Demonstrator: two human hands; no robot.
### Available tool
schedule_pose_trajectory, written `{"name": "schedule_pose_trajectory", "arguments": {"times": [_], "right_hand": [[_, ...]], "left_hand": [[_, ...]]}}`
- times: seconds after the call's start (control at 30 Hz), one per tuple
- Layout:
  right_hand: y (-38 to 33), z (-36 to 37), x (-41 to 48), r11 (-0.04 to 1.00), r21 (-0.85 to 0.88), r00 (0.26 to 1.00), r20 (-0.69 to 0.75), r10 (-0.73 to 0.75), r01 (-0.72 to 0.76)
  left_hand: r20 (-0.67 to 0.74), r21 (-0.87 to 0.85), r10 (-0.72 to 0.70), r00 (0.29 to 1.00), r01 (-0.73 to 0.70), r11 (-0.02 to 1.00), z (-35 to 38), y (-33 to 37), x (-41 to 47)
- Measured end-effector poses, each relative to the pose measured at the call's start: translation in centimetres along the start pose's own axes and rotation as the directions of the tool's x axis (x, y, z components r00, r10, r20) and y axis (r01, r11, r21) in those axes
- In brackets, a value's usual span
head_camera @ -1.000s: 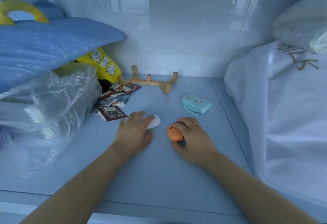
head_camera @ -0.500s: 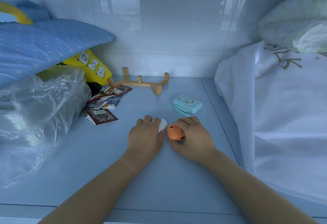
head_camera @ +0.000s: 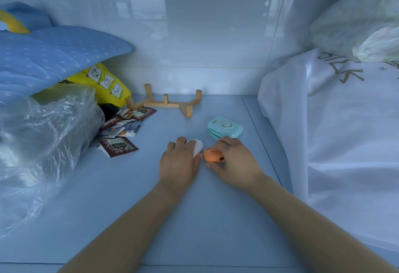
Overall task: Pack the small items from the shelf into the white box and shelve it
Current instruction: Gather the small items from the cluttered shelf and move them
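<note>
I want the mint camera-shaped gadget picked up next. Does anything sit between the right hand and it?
Nothing visible does. The mint gadget lies on bare shelf just beyond the right hand, which is closed on the orange item.

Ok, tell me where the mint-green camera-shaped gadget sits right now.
In the head view, the mint-green gadget sits on the shelf just beyond the right hand, right of centre, in front of the wooden rack.
</note>
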State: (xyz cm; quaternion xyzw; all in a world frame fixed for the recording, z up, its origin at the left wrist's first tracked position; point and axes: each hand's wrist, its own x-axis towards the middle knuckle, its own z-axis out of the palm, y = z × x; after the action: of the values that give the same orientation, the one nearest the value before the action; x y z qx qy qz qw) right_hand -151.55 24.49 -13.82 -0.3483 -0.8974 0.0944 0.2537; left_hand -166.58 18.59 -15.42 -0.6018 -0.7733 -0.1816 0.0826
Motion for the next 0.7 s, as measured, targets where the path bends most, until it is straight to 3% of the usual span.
{"name": "schedule_pose_trajectory", "arguments": {"times": [0.13, 0.23, 0.33, 0.5, 0.7], "right_hand": [[0.4, -0.8, 0.1, 0.998, -0.002, 0.994, 0.093, -0.055, 0.055], [0.8, -1.3, 0.9, 1.0, -0.021, 0.997, 0.081, -0.018, 0.02], [1.3, -1.6, 2.0, 0.998, -0.055, 0.999, 0.009, 0.04, -0.04], [2.1, -1.8, 2.6, 0.992, -0.096, 0.996, -0.021, 0.081, -0.083], [3.6, -1.8, 2.7, 0.985, -0.136, 0.995, 0.009, 0.104, -0.102]], "left_hand": [[0.034, -0.102, 0.014, 0.999, -0.01, 0.995, -0.1, -0.4, 0.1], [0.067, -0.173, 0.042, 0.997, -0.03, 0.984, -0.5, -1.1, 0.2], [0.121, -0.104, 0.022, 0.992, -0.009, 0.994, -1.1, -0.9, 0.4], [0.185, -0.048, 0.112, 0.976, -0.105, 0.993, -1.6, 0.7, 1.3], [0.157, -0.143, 0.164, 0.974, -0.142, 0.979, -1.6, 2.1, 1.4]]}}
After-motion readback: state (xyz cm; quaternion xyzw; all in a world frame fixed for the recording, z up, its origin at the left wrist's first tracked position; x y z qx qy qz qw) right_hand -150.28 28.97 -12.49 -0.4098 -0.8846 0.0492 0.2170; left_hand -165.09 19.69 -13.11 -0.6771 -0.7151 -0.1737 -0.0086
